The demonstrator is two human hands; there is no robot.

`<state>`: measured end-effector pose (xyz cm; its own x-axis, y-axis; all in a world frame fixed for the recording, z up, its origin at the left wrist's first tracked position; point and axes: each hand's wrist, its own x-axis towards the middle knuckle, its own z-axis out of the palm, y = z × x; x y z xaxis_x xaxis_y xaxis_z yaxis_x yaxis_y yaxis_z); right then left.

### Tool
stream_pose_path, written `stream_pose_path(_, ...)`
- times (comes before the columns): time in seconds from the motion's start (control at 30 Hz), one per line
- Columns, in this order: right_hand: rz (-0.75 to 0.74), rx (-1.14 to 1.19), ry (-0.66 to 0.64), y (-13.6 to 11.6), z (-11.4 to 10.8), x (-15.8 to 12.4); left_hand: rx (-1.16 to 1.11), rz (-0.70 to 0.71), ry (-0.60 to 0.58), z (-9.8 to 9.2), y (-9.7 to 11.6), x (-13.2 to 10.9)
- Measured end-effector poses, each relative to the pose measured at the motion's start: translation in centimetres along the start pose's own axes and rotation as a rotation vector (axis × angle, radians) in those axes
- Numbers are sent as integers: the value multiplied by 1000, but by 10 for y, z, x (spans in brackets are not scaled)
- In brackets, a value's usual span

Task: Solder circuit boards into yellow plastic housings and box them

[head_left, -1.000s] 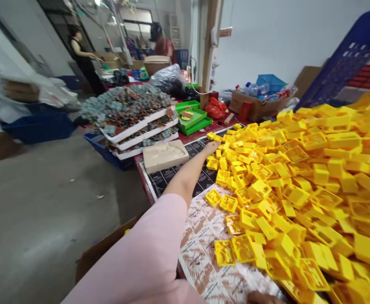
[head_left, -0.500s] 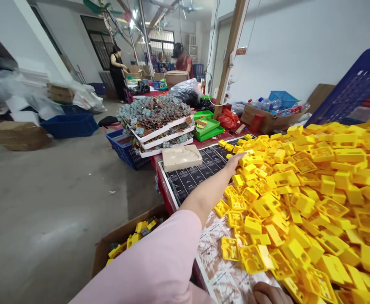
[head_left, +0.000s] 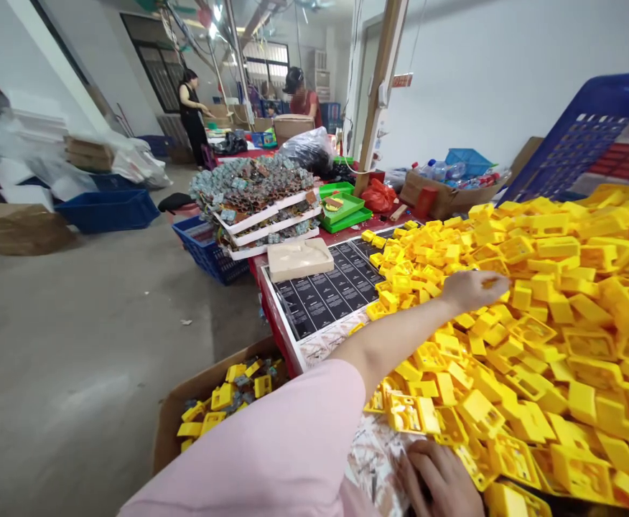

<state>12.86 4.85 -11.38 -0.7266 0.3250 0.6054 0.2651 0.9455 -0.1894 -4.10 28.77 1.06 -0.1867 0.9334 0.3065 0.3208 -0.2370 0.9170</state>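
Observation:
A big heap of yellow plastic parts (head_left: 535, 301) covers the table. My left arm, in a pink sleeve, stretches out over it. My left hand (head_left: 472, 289) rests on top of the heap with its fingers curled round a yellow part. My right hand (head_left: 439, 480) lies at the bottom edge of the view on printed sheets (head_left: 371, 459), fingers spread, touching the near edge of the heap and holding nothing.
Black printed sheets (head_left: 325, 291) and a beige moulded tray (head_left: 299, 258) lie left of the heap. Beyond are stacked white trays (head_left: 261, 215) and green trays (head_left: 344, 208). A cardboard box (head_left: 222, 395) with yellow parts stands on the floor. A blue crate (head_left: 589, 136) leans at right. Two people (head_left: 190, 108) work far back.
My left hand has swung right from the heap's left edge to its top and its fingers have curled. My right hand has come further into view.

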Motion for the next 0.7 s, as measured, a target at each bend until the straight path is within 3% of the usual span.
stream_pose_path(0.1, 26, 19, 14, -6, -4, 6, 127, 116, -97, 1, 28, -8)
stream_pose_path(0.17, 50, 20, 20, -12, -8, 10, 157, 197, -180, -10, 50, -16)
stream_pose_path(0.23, 88, 12, 7, -18, -12, 12, 167, 240, -208, -37, 65, -24)
stream_pose_path(0.3, 112, 11, -19, -22, -14, 12, 179, 234, -189, -80, 66, -32)
stream_pose_path(0.43, 104, 0, -24, -26, -16, 14, 281, 37, 10, -180, 22, -60)
stream_pose_path(0.5, 83, -13, -12, -28, -18, 14, 339, -108, 108, -215, -11, -86)
stream_pose_path(0.6, 47, -56, -2, -31, -22, 13, 346, -242, 143, -231, -53, -121)
stream_pose_path(0.7, -4, -101, -47, -37, -28, 17, 297, -302, 160, -208, -76, -127)
